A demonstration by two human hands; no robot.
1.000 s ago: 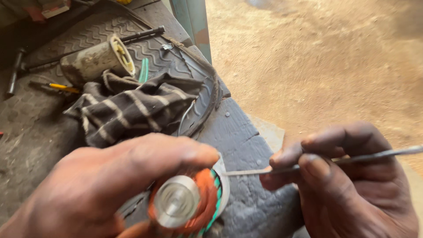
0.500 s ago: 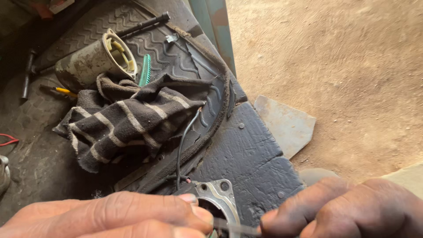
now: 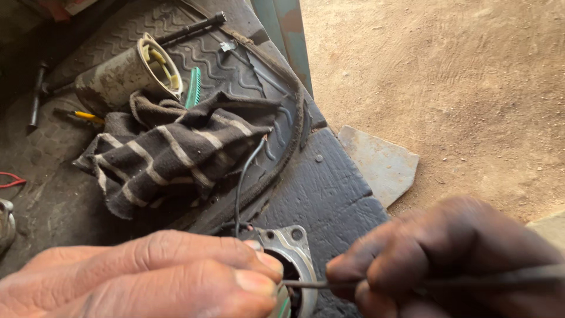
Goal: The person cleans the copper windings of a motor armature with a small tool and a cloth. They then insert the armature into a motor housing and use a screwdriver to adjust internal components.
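Left hand low in the head view, fingers laid flat and closed over the top of a grey metal motor housing — a flanged plate with small bolt holes and a dark round opening. The hand grips the housing; most of the part is hidden under the fingers. A thin black wire runs up from the housing toward the cloth.

Right hand at the lower right, fingers pinched shut around a thin metal rod. The rod's tip points left into the housing's opening, just beside the left fingertips. Whether the tip touches anything inside cannot be told.

Housing sits at the near edge of a dark rubber mat, which covers a worn floor surface with a wavy tread pattern.

Farther back on the mat:
- a dark cloth with pale stripes, crumpled, near the middle
- a dusty cylindrical part with a cream plastic end, lying on its side at the far left, touching the cloth's edge
- a green plastic piece just beside the cylinder
- a black bolt-like bar at the far edge
- a yellow-handled tool at the left, partly under the cloth

Beyond the mat's right edge — bare sandy ground and a flat grey slab.
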